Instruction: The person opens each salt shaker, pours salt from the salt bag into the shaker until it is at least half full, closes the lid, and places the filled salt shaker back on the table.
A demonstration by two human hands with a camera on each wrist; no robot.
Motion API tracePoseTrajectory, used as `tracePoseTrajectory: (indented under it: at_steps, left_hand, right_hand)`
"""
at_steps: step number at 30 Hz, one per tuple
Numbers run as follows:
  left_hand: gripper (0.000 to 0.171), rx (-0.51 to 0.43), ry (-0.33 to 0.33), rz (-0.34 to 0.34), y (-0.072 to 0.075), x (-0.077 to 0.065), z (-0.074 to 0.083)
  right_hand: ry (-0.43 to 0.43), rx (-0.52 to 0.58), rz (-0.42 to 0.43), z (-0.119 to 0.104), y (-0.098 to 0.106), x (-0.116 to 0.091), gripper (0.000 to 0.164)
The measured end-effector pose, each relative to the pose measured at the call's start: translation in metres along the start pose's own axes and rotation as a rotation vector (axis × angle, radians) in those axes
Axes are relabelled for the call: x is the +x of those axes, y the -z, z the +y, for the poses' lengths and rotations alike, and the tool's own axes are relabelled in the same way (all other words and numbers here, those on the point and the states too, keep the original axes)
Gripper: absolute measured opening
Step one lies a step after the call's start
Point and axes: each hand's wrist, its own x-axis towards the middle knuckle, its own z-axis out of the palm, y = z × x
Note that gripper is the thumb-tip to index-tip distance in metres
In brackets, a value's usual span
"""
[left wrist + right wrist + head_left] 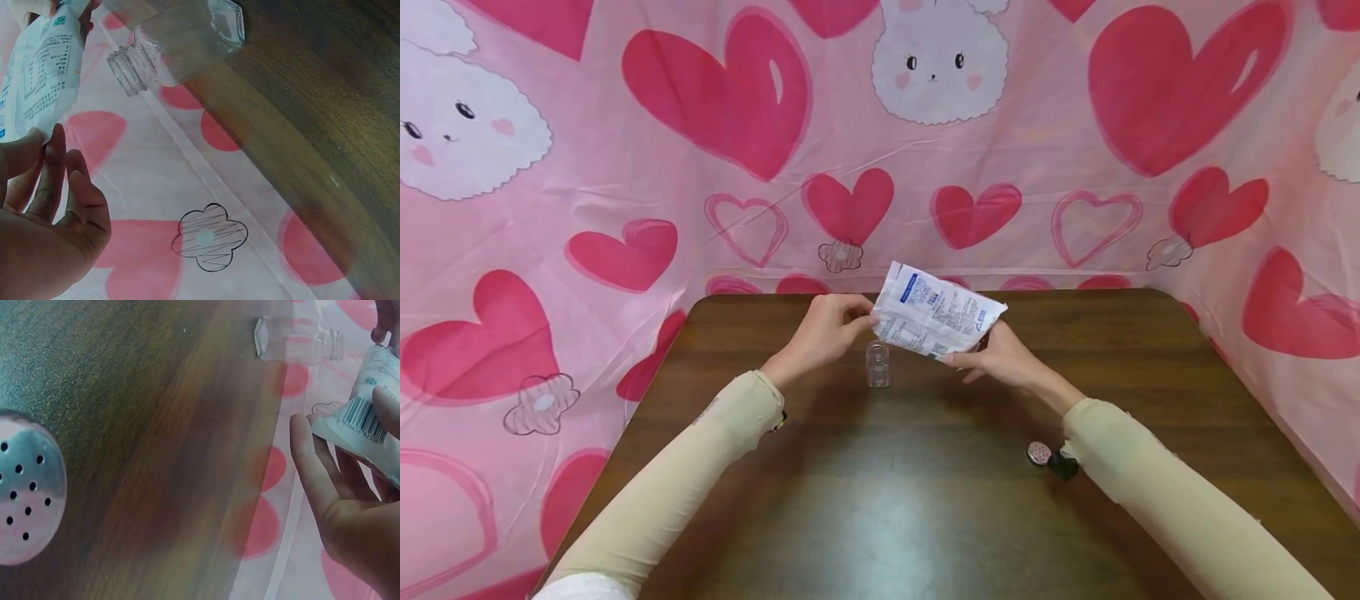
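A white printed packet (934, 312) is held tilted in the air, its left end higher than its right. My left hand (835, 323) pinches a corner of it between thumb and forefinger. The right hand (1000, 357) grips the packet's lower right end, thumb on the near face and fingers behind; a barcode shows there in the right wrist view. Just below the packet's left corner, an uncapped clear glass bottle (877, 367) stands upright on the table. In the left wrist view, the bottle's threaded mouth (130, 70) is apart from the packet (47, 75).
A shiny perforated shaker lid (1039, 453) lies on the brown wooden table (880, 500), by the right forearm. Beside the lid is a small black object (1063, 466) at the right sleeve. Pink heart-printed cloth (850, 108) hangs behind the table and at both sides.
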Motion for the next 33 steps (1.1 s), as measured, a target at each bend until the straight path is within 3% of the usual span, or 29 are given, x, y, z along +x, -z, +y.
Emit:
tracePoseTrajectory:
  at_steps: [33]
  left_hand:
    - [0.007, -0.018, 0.048, 0.004, -0.0001, -0.0056, -0.0044]
  right_hand:
    - [0.015, -0.092, -0.024, -0.0087, 0.0008, 0.0048, 0.06]
